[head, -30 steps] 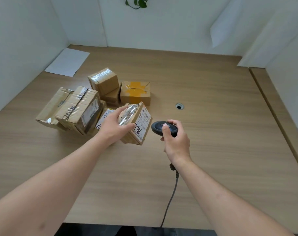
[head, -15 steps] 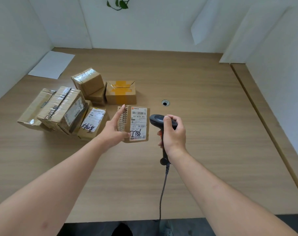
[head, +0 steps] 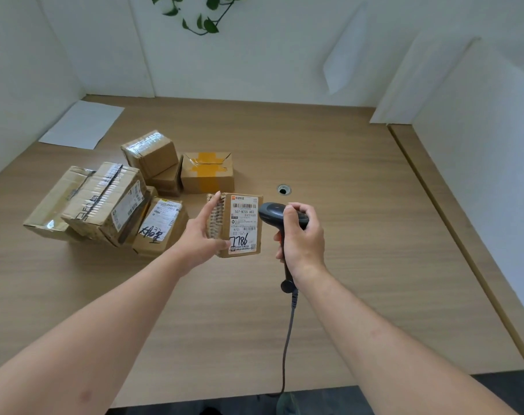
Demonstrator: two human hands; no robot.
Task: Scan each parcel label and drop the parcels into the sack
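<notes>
Parcel (head: 236, 224): upright, label facing viewer, gripped in left hand (head: 202, 236). Scanner (head: 274, 212): just right of parcel, right hand (head: 302, 238) wrapped round handle. Remaining parcels (head: 113, 202): heaped on counter (head: 344, 205), left of left hand

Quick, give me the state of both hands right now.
Left hand: holding the small parcel, label facing up toward the camera.
Right hand: gripping the barcode scanner by its handle, head next to the label.
</notes>
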